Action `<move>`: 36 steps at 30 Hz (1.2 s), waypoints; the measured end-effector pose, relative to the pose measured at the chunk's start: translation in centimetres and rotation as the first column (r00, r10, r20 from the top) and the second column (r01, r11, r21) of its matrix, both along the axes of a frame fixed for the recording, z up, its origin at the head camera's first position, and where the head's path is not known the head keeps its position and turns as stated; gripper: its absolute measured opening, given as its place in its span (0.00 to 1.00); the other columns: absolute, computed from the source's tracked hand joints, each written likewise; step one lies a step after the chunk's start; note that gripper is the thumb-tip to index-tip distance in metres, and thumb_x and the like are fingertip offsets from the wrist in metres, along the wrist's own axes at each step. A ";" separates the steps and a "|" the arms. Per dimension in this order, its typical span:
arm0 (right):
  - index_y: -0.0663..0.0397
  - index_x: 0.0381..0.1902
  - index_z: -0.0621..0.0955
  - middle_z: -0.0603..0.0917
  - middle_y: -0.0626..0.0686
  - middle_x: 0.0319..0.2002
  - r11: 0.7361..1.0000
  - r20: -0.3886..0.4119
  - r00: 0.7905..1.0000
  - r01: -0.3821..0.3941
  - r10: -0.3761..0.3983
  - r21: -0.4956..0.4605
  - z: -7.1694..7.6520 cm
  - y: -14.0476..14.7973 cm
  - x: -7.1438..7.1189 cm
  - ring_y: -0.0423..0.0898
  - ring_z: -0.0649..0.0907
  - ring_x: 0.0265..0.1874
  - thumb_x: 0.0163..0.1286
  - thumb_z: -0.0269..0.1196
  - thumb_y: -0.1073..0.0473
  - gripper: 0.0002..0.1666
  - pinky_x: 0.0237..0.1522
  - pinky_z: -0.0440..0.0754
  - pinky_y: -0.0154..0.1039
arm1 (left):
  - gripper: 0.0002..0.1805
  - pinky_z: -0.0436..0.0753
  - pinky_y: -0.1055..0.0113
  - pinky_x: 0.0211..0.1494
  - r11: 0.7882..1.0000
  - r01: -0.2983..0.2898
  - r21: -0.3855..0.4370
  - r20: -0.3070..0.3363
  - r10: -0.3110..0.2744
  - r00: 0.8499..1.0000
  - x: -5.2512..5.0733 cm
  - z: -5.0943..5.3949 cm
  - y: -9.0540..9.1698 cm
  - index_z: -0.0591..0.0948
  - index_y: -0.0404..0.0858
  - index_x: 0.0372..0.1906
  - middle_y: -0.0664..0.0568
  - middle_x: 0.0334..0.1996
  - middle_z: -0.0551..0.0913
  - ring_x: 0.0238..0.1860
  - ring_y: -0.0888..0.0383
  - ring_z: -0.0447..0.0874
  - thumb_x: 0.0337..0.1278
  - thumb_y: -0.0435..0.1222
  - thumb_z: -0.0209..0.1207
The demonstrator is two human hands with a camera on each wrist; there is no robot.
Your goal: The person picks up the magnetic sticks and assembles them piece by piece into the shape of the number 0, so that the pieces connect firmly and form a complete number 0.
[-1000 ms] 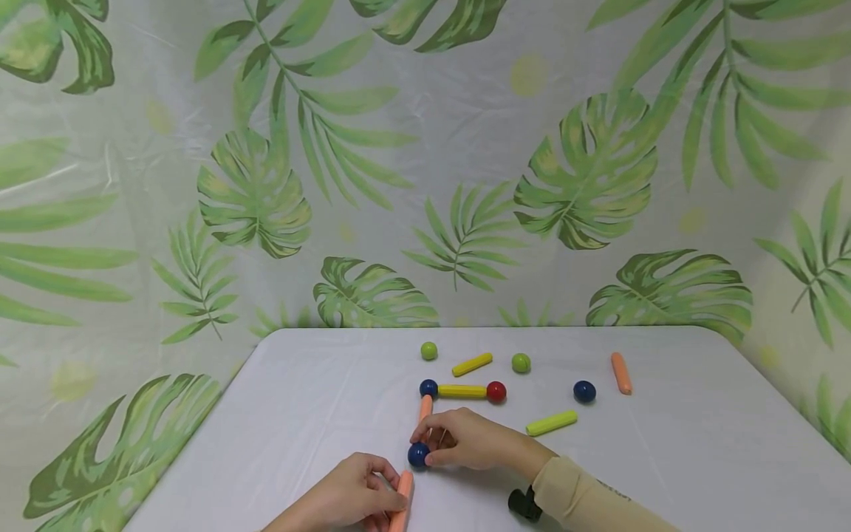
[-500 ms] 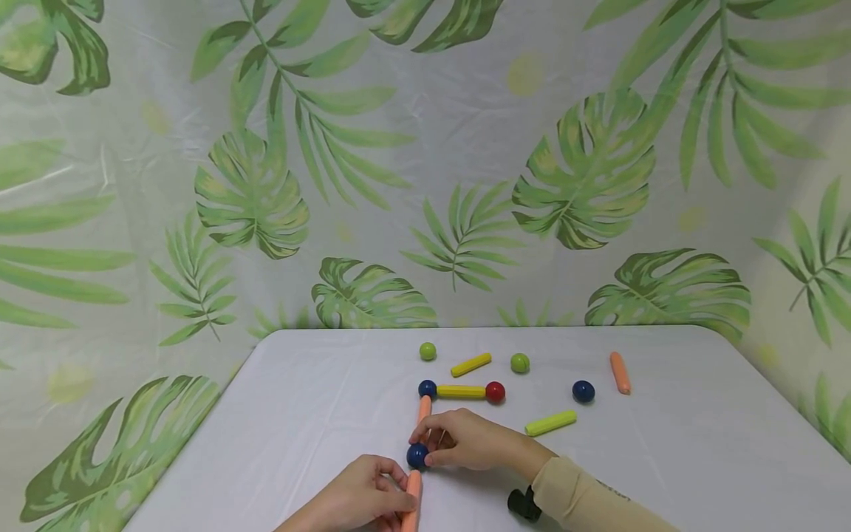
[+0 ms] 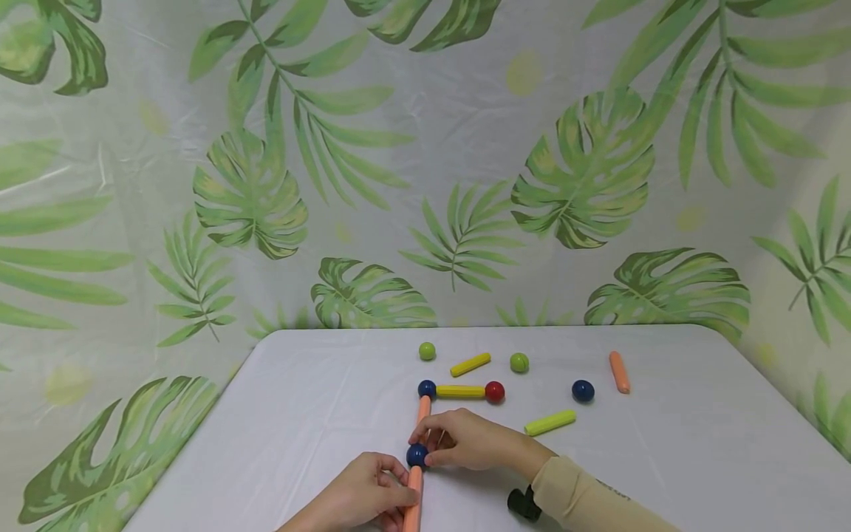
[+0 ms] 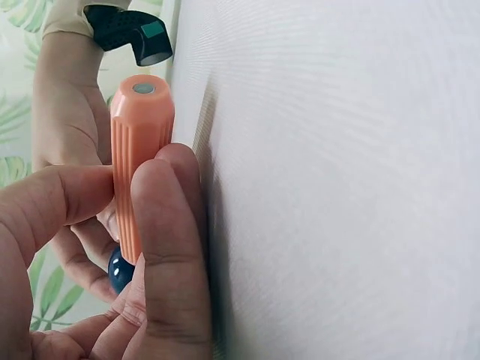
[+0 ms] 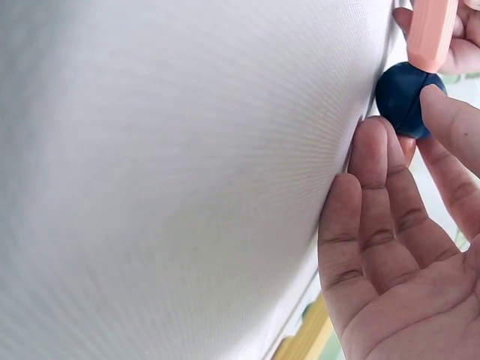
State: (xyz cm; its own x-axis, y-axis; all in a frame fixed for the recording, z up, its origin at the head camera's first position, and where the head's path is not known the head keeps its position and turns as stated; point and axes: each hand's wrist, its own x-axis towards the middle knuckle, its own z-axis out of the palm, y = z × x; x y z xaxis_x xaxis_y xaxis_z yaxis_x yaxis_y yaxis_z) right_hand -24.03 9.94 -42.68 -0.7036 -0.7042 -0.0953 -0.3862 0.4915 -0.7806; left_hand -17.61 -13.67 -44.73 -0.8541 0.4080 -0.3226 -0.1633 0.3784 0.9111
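Observation:
My left hand (image 3: 364,493) pinches an orange stick (image 3: 414,496) between thumb and fingers; its upper end touches a dark blue ball (image 3: 417,455). The left wrist view shows the ribbed orange stick (image 4: 133,165) with a metal disc in its near end. Thumb and fingers of my right hand (image 3: 464,441) grip that ball, seen close in the right wrist view as a blue ball (image 5: 405,97) against the stick. Beyond it, a second orange stick (image 3: 424,408) runs up to another blue ball (image 3: 427,389), joined by a yellow stick (image 3: 460,391) to a red ball (image 3: 495,391).
Behind lie a green ball (image 3: 427,351), a yellow stick (image 3: 470,364) and another green ball (image 3: 519,362). To the right are a blue ball (image 3: 583,391), an orange stick (image 3: 619,372) and a lime stick (image 3: 549,423). A black device (image 3: 524,505) is at the right wrist.
My left hand has brought its orange stick rightward and up to the blue ball, closing the gap between them. The right hand has stayed on the ball.

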 end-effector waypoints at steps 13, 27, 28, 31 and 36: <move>0.43 0.57 0.86 0.86 0.41 0.39 1.000 0.000 1.000 0.000 0.000 0.015 -0.4 0.1 -0.2 0.35 0.82 0.36 0.75 0.71 0.61 0.16 0.46 0.81 0.27 | 0.10 0.85 0.71 0.27 0.998 0.019 -0.065 -0.080 -0.024 0.996 -0.3 0.7 -0.4 0.84 0.37 0.41 0.51 0.23 0.90 0.22 0.63 0.87 0.65 0.38 0.72; 0.39 0.57 0.86 0.87 0.43 0.41 0.999 0.010 0.999 0.048 -0.048 0.010 0.7 1.0 -0.1 0.40 0.85 0.39 0.76 0.70 0.58 0.15 0.43 0.84 0.32 | 0.12 0.88 0.64 0.29 0.995 -0.006 -0.102 -0.214 -0.016 0.977 -2.0 1.0 -1.1 0.83 0.36 0.47 0.51 0.26 0.87 0.23 0.58 0.88 0.65 0.37 0.71; 0.39 0.58 0.86 0.87 0.43 0.41 0.998 0.004 0.998 0.055 -0.055 0.011 0.9 1.1 -0.2 0.41 0.85 0.39 0.76 0.70 0.58 0.15 0.43 0.84 0.32 | 0.13 0.88 0.64 0.29 0.994 -0.011 -0.107 -0.221 -0.013 0.975 -2.2 1.1 -1.1 0.83 0.36 0.48 0.51 0.27 0.87 0.24 0.58 0.89 0.65 0.37 0.71; 0.41 0.58 0.86 0.86 0.43 0.40 0.997 -0.028 0.997 0.071 -0.071 0.007 1.5 1.7 -0.5 0.43 0.85 0.39 0.76 0.70 0.58 0.16 0.43 0.84 0.34 | 0.14 0.88 0.63 0.30 0.992 -0.027 -0.120 -0.241 -0.003 0.971 -2.8 1.1 -1.1 0.83 0.36 0.50 0.51 0.30 0.86 0.26 0.57 0.89 0.65 0.38 0.71; 0.48 0.62 0.85 0.86 0.43 0.41 0.996 -0.135 0.987 0.093 -0.092 -0.002 2.5 3.4 -1.4 0.40 0.85 0.39 0.77 0.69 0.56 0.17 0.45 0.84 0.33 | 0.17 0.86 0.63 0.29 0.992 -0.006 -0.126 -0.274 -0.029 0.961 -3.5 1.2 -0.9 0.82 0.38 0.55 0.51 0.34 0.84 0.28 0.57 0.88 0.66 0.39 0.72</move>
